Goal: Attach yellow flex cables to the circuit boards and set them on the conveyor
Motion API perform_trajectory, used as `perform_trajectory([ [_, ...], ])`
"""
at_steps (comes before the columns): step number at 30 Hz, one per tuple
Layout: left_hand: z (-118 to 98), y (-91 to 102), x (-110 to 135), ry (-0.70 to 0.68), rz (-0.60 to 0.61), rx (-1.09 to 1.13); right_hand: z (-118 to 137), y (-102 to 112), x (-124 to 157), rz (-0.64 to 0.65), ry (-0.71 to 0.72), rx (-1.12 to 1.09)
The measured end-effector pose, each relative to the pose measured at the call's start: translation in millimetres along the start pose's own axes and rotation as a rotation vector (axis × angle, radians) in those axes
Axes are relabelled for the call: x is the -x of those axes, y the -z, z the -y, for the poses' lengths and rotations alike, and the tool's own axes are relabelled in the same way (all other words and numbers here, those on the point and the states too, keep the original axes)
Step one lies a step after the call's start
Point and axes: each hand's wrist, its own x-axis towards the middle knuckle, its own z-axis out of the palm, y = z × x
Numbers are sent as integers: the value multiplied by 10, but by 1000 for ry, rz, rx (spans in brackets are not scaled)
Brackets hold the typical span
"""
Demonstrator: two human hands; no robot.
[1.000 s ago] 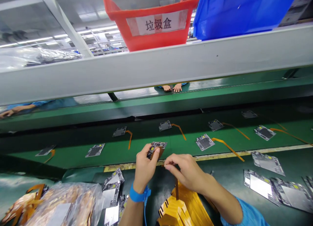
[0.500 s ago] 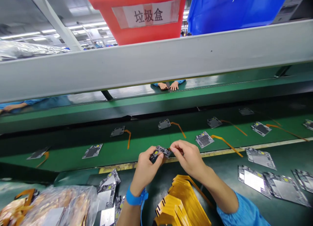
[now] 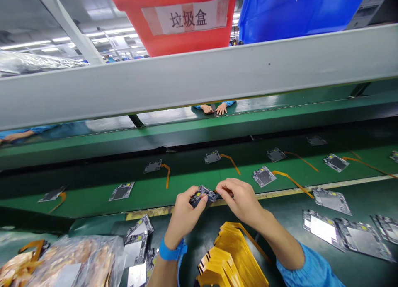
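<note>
My left hand grips a small circuit board between thumb and fingers, tilted above the near edge of the green conveyor belt. At the board's right edge my right hand is closed in a pinch. A bit of orange-brown flex cable shows at its fingertips; the hand hides most of it. Below and between my forearms lies a stack of golden-orange flex cables. One orange strip runs from there beneath my right forearm. A blue wrist strap is around my left wrist.
Several boards lie on the belt, many with orange cables, such as one board to the right. Loose boards lie at right, others at left beside a clear plastic bag. A red bin and blue bin stand on the shelf. A co-worker's hands show beyond.
The boards on the belt have shifted slightly to the right. My hands stay nearly in place, with the held board at almost the same spot.
</note>
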Motion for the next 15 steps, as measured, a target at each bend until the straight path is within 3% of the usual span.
perform_trajectory([
  [15, 13, 13, -5, 9, 23, 39, 0, -10, 12, 1, 29, -17],
])
